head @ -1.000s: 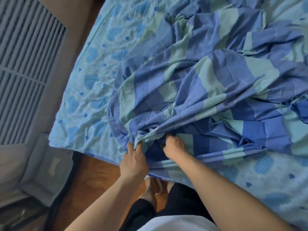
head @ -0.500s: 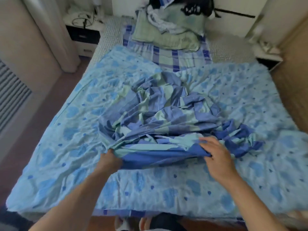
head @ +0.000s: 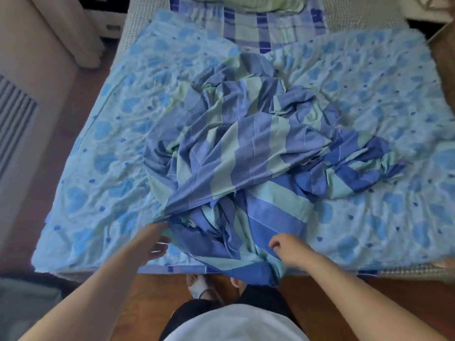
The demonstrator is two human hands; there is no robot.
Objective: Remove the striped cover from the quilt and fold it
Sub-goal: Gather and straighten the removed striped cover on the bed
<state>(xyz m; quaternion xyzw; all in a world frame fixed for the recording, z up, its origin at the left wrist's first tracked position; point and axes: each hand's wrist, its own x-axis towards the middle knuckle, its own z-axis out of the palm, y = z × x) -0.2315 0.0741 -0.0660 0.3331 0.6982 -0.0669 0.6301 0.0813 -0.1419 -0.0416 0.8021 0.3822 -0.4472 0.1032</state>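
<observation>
Crumpled cotton cover with broad blue and pale-green stripes (head: 246, 153) lies heaped on the middle of the bed; thin, heavily creased, folds running every way. Its near end spills over the foot edge of the bed and hangs toward the wooden floor (head: 152, 301).

Under the cover: light-blue quilt with darker blue heart-like blotches (head: 103, 148), spread flat, surface finely wrinkled. Beyond the cover, at the head of the bed, a blue-and-green checked cloth (head: 268, 28) with a pale-green pillow (head: 246, 3) on it. A woven, straw-coloured mat (head: 364, 13) shows at the far corners of the bed.

Left hand (head: 154, 238): at the cover's near-left corner, fingers pinching a gathered edge of the striped cloth. Right hand (head: 286, 247): at the cover's near-right part, fingers curled down into the fabric; cannot tell for sure how much cloth it holds, though it appears to grip a fold.

Versus half a second ago: both hands sit nearer the foot edge, and closer to each other. The cover's near edge, then wholly on the quilt, has been dragged over the edge. The right hand has left the bunched dark-blue tail on the cover's right side, which stays in place.
</observation>
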